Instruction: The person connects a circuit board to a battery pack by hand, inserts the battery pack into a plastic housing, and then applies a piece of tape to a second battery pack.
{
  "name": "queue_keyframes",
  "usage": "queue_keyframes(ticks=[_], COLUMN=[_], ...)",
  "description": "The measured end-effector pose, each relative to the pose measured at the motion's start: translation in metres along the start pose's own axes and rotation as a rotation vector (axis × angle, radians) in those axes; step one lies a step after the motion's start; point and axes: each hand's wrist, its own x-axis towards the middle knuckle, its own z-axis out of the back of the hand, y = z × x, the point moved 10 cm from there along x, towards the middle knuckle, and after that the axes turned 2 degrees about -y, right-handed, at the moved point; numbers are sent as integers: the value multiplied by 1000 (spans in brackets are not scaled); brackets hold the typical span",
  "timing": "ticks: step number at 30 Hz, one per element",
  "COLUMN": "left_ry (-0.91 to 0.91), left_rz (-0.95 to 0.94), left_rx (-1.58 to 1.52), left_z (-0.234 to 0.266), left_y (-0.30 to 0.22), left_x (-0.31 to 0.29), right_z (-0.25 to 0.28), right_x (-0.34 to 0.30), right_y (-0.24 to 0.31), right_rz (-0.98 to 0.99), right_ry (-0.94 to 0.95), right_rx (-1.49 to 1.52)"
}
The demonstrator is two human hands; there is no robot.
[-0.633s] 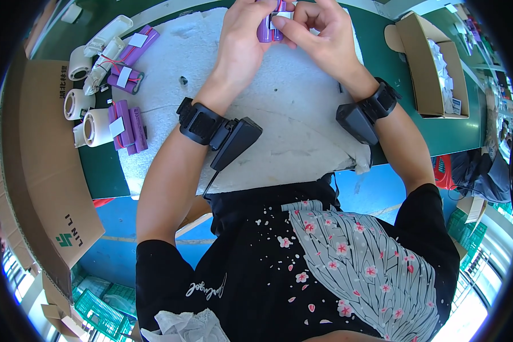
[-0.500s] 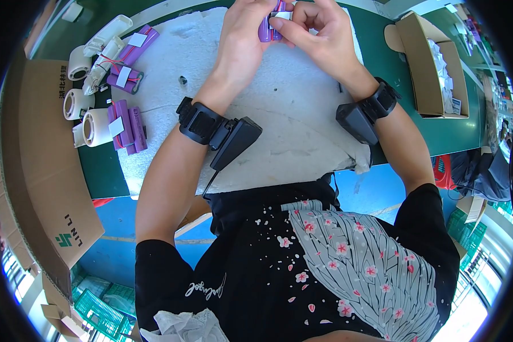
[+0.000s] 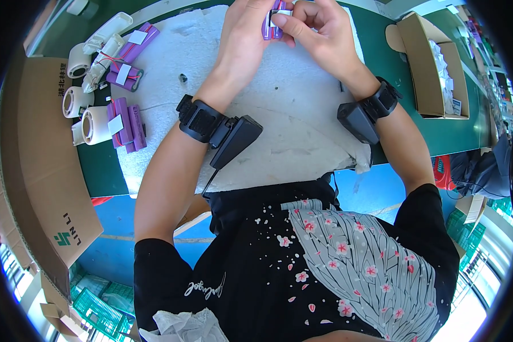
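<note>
At the far edge of the white mat, my left hand (image 3: 244, 34) is closed round a purple battery pack (image 3: 272, 29) with red wires. My right hand (image 3: 319, 34) meets it from the other side, its thumb pressed on a white label (image 3: 277, 20) on the pack. The upper part of both hands is cut off by the picture's edge. On the left lie more purple battery packs with white labels: one nearest me (image 3: 126, 126), one in the middle (image 3: 125, 76) and one farther back (image 3: 140, 41).
White cylindrical housings (image 3: 97, 124) crowd the table's left side, beside a tall cardboard box (image 3: 51, 165). An open carton (image 3: 410, 62) with white packets stands at the right on the green table (image 3: 399, 134). The white padded mat (image 3: 290, 137) lies under my forearms.
The held battery pack has shifted slightly up and tilted between my hands. My right thumb stays on its label, and the other packs lie as before.
</note>
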Motion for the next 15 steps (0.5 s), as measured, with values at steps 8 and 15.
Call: queue_keyframes(ticks=[8,15], left_ry=[79,-37], left_rz=[-131,-33], left_rx=[13,86], left_z=[-9,1], left_y=[-10,-4], left_x=[2,0], right_z=[-1,-2], right_x=[1,2], right_y=[-2,-4], right_rz=[-7,-13], right_ry=[13,12], right_rx=[19,23])
